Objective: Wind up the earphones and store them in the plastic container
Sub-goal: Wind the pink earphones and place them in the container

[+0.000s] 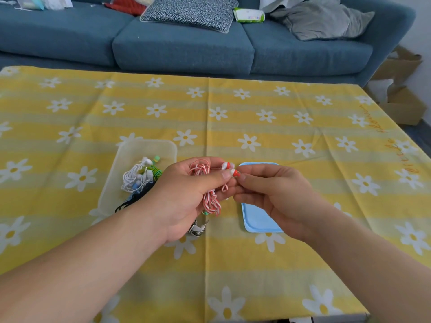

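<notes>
clothed table (pixel 256 108) bears container (pixel 149 145), lid (pixel 258 220).

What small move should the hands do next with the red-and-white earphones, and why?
Probably the right hand should wrap the short loose end with the earbuds round the coil: the left hand holds most of the red-and-white earphones coiled, outside the plastic container.

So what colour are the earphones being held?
The earphones are red-and-white striped; head view shows them best.
</notes>
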`<move>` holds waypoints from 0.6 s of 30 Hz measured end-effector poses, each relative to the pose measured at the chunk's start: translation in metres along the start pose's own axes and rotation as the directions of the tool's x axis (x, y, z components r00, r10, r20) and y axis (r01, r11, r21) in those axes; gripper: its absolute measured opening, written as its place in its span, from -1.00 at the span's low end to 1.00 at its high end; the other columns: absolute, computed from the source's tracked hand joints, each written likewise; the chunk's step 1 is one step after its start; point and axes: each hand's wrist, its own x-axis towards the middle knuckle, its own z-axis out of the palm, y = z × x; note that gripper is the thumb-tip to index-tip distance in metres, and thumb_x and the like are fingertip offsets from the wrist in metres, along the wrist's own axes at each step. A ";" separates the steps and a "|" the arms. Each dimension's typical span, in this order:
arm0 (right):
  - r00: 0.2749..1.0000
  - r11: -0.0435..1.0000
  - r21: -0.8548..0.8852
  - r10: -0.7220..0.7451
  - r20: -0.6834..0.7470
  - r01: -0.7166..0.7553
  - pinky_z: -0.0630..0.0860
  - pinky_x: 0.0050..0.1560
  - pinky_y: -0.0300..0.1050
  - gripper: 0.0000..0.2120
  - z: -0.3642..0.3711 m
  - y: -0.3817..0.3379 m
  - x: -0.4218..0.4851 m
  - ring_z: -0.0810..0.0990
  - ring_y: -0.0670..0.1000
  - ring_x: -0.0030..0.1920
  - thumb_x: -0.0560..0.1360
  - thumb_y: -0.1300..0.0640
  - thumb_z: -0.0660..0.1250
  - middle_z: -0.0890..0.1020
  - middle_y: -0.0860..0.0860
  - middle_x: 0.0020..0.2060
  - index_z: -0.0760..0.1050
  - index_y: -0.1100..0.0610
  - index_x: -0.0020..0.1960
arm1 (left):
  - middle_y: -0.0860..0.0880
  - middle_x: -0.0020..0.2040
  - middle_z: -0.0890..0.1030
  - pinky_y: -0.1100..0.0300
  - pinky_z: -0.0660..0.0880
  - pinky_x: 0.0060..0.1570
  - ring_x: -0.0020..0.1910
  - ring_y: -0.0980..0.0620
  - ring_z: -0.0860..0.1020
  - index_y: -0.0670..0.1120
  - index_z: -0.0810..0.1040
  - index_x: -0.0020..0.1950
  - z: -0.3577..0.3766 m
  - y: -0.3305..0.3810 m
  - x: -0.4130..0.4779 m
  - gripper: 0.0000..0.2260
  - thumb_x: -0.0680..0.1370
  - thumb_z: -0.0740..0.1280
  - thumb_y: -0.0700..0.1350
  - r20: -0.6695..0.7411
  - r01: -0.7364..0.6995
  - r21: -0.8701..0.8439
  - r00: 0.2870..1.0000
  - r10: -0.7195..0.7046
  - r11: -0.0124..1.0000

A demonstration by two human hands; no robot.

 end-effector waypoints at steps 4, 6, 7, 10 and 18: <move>1.000 1.000 0.007 0.009 0.011 -0.009 0.67 -0.12 -0.15 -0.80 -0.001 -0.001 0.001 0.72 0.16 -0.09 0.52 0.36 0.41 0.71 0.33 -0.04 0.62 0.41 0.13 | -0.25 0.04 0.73 0.05 0.69 -0.01 0.04 -0.21 0.73 -0.25 0.60 0.23 0.000 -0.001 -0.001 -0.69 0.50 0.45 -0.38 -0.007 -0.020 0.033 1.000 0.021 0.999; 1.000 1.000 -0.019 0.014 0.020 -0.014 0.66 -0.11 -0.14 -0.78 -0.001 -0.002 0.000 0.73 0.19 -0.02 0.52 0.34 0.43 0.71 0.34 0.01 0.63 0.40 0.14 | -0.22 0.04 0.74 0.05 0.70 -0.02 -0.04 -0.15 0.74 -0.24 0.60 0.23 0.001 -0.001 -0.002 -0.70 0.51 0.43 -0.41 -0.010 -0.030 0.034 0.999 0.030 0.999; 1.000 0.999 -0.044 0.015 0.022 -0.014 0.66 -0.11 -0.13 -0.78 -0.001 -0.002 0.000 0.73 0.22 0.03 0.51 0.32 0.44 0.71 0.34 0.03 0.64 0.38 0.14 | -0.21 0.04 0.74 0.05 0.70 -0.03 -0.07 -0.13 0.74 -0.24 0.60 0.23 0.002 -0.001 -0.002 -0.70 0.51 0.42 -0.42 -0.010 -0.034 0.036 0.999 0.034 0.999; 1.000 0.995 -0.097 0.009 0.023 -0.007 0.64 -0.08 -0.11 -0.76 -0.001 -0.002 -0.001 0.73 0.24 0.09 0.51 0.29 0.46 0.72 0.31 0.02 0.64 0.35 0.15 | -0.22 0.05 0.74 0.09 0.70 -0.10 -0.12 -0.11 0.74 -0.25 0.61 0.21 0.003 -0.001 -0.003 -0.71 0.52 0.39 -0.47 -0.010 -0.046 0.046 0.999 0.046 0.998; 1.000 0.998 -0.059 0.007 -0.015 -0.008 0.67 -0.08 -0.11 -0.75 0.001 -0.003 -0.003 0.75 0.19 0.02 0.48 0.33 0.46 0.74 0.29 -0.02 0.64 0.35 0.15 | -0.25 0.02 0.73 -0.02 0.70 -0.04 -0.15 -0.12 0.73 -0.22 0.64 0.14 0.002 -0.002 -0.003 -0.73 0.51 0.40 -0.47 -0.029 -0.101 0.145 0.994 0.107 0.984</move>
